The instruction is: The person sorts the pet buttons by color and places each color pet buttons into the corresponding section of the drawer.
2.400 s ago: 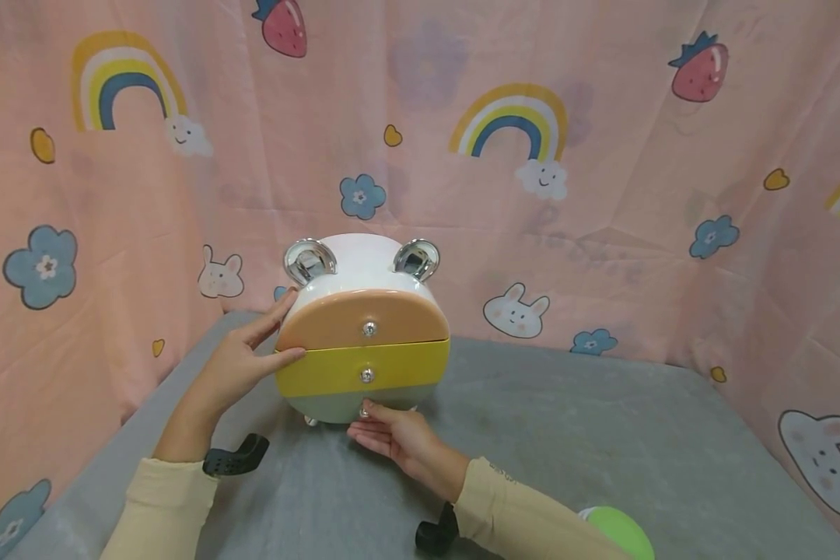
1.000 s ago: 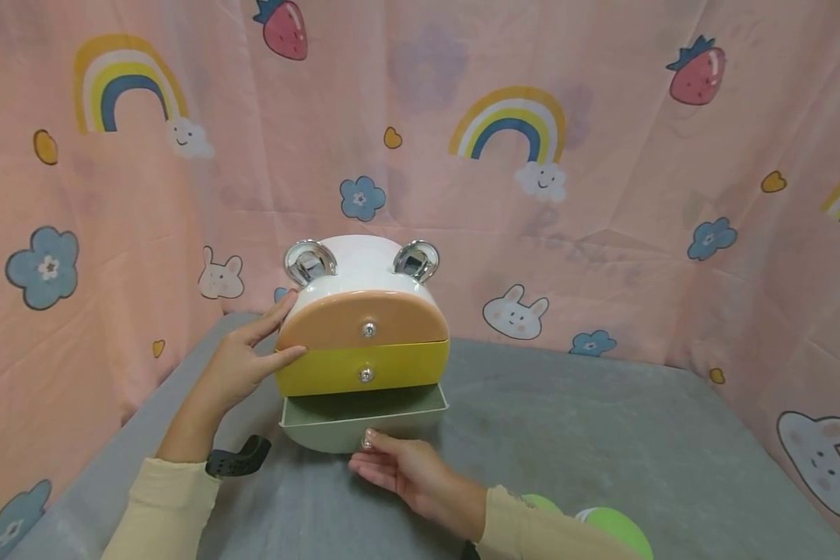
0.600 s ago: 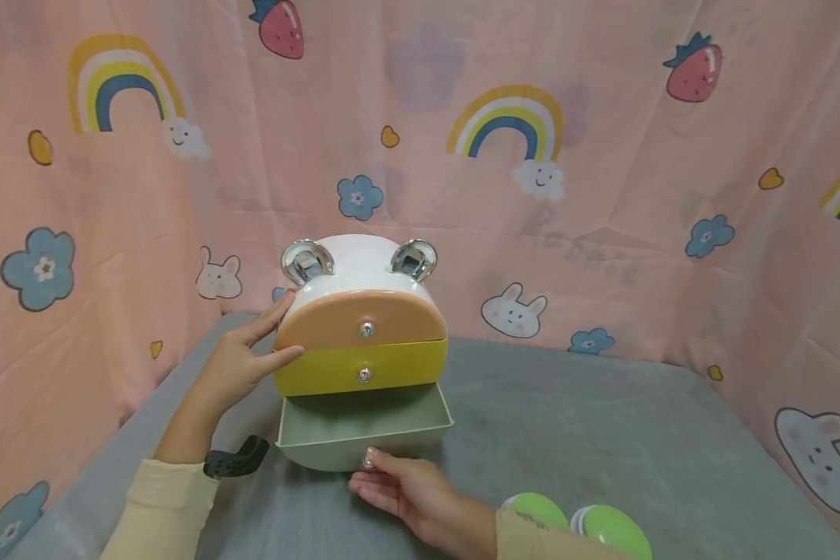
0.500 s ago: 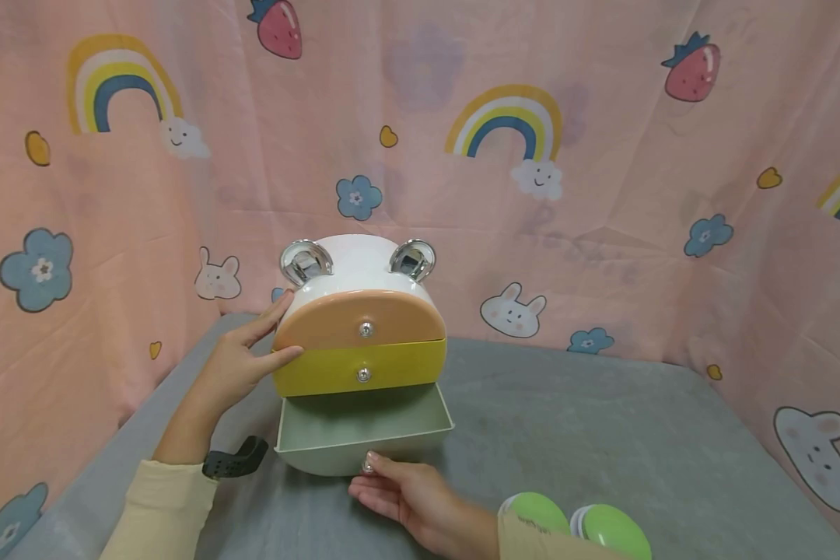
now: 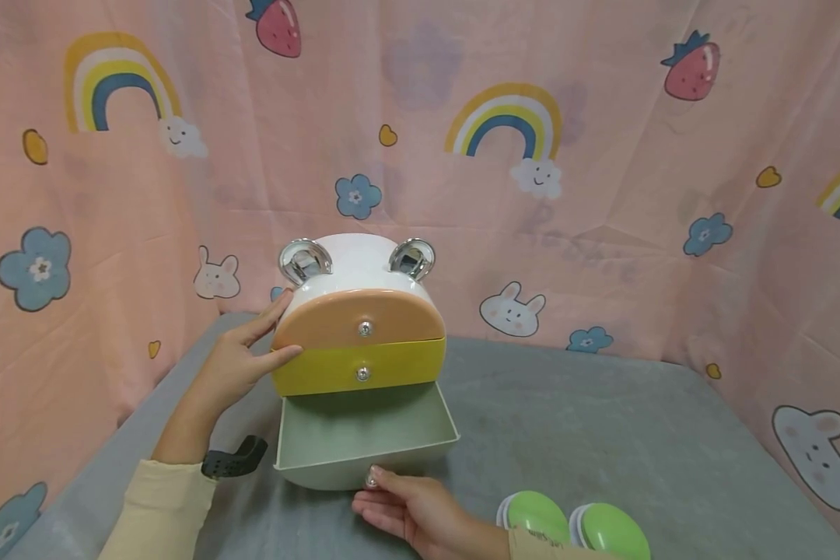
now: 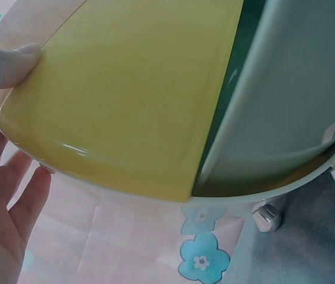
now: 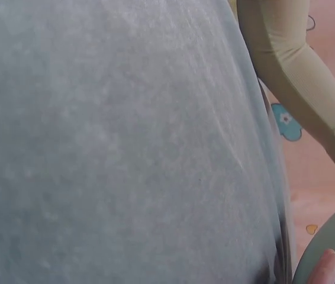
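Note:
A small rounded chest of drawers (image 5: pixel 360 260), white with two silvery ears, stands on the grey-covered table. Its orange top drawer (image 5: pixel 325 320) and yellow middle drawer (image 5: pixel 407 365) are closed. The grey-green bottom drawer (image 5: pixel 322 476) is pulled far out, and its visible inside is bare. My left hand (image 5: pixel 241 358) holds the chest's left side, thumb over the front edge; in the left wrist view its fingers lie along the side wall. With thumb and fingers my right hand (image 5: pixel 423 505) pinches the bottom drawer's silvery knob (image 5: pixel 372 479). A fingertip (image 7: pixel 326 269) shows in the right wrist view.
Two round things with bright green tops and white rims, one on the left (image 5: pixel 535 515) and one on the right (image 5: pixel 612 530), lie by my right forearm. A pink patterned curtain (image 5: pixel 616 288) hangs behind and beside the grey tabletop (image 5: pixel 574 420).
The bottom drawer has slid from closed to far out toward me, my right hand moving back with its knob. My left hand has stayed on the chest. The second green-topped thing has come into view.

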`<move>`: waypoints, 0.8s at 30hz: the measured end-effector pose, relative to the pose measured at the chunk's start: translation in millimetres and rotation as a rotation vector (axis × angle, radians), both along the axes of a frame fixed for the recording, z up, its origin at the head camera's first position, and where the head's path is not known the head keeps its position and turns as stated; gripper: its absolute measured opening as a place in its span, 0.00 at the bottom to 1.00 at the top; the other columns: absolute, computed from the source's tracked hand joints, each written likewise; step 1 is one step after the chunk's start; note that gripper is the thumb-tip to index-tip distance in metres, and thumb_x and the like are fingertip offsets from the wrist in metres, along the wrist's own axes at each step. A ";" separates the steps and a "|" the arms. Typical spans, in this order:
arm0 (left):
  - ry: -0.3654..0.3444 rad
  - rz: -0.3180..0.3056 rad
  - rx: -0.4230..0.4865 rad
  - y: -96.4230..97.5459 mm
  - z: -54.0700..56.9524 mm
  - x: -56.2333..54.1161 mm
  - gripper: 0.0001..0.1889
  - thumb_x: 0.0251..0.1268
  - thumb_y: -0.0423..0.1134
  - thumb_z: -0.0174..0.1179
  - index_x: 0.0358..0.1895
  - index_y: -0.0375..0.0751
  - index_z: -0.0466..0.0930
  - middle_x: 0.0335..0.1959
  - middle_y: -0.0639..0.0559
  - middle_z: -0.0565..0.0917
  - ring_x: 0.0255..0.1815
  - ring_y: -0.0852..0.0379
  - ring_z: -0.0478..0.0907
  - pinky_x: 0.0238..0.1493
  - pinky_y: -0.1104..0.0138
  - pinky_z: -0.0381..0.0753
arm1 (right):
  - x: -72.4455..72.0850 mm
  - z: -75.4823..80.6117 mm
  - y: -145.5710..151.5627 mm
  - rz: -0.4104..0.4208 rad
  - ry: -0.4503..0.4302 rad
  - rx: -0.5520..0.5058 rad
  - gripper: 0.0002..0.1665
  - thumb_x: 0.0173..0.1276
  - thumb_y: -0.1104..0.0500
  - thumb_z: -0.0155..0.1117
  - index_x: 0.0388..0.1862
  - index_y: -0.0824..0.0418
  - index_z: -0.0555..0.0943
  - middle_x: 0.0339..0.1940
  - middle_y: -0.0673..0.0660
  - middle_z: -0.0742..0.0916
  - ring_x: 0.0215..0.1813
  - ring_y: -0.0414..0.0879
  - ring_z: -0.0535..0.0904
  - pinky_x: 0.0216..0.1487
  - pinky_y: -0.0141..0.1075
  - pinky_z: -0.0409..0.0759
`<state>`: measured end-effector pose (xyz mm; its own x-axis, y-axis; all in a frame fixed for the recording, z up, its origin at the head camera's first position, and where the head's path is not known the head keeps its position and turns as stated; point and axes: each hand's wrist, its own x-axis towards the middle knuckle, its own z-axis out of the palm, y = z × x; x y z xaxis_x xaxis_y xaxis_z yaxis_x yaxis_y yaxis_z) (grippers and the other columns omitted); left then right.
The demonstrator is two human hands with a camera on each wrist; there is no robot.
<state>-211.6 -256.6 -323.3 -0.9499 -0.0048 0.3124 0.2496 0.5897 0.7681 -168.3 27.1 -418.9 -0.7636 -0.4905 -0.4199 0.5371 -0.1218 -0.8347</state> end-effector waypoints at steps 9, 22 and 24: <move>0.005 0.003 0.001 1.0 -1.3 -1.8 0.41 0.63 0.53 0.67 0.76 0.75 0.53 0.80 0.53 0.58 0.79 0.39 0.57 0.72 0.34 0.61 | 5.8 0.5 6.7 0.065 -0.039 -0.011 0.12 0.75 0.54 0.60 0.41 0.62 0.81 0.39 0.57 0.90 0.46 0.44 0.88 0.54 0.34 0.86; -0.003 0.004 0.012 2.3 -0.1 -0.5 0.42 0.63 0.52 0.67 0.77 0.72 0.53 0.80 0.52 0.58 0.79 0.37 0.56 0.70 0.33 0.62 | 12.5 -4.4 14.7 0.135 -0.078 0.005 0.15 0.74 0.51 0.61 0.45 0.63 0.82 0.42 0.57 0.90 0.49 0.46 0.88 0.58 0.36 0.84; -0.002 0.006 0.014 2.0 -0.6 -0.4 0.42 0.63 0.52 0.67 0.77 0.72 0.53 0.80 0.52 0.58 0.79 0.37 0.57 0.70 0.33 0.62 | 12.4 -5.2 14.6 0.141 -0.071 0.005 0.16 0.74 0.51 0.61 0.46 0.63 0.82 0.42 0.57 0.90 0.50 0.46 0.88 0.58 0.36 0.84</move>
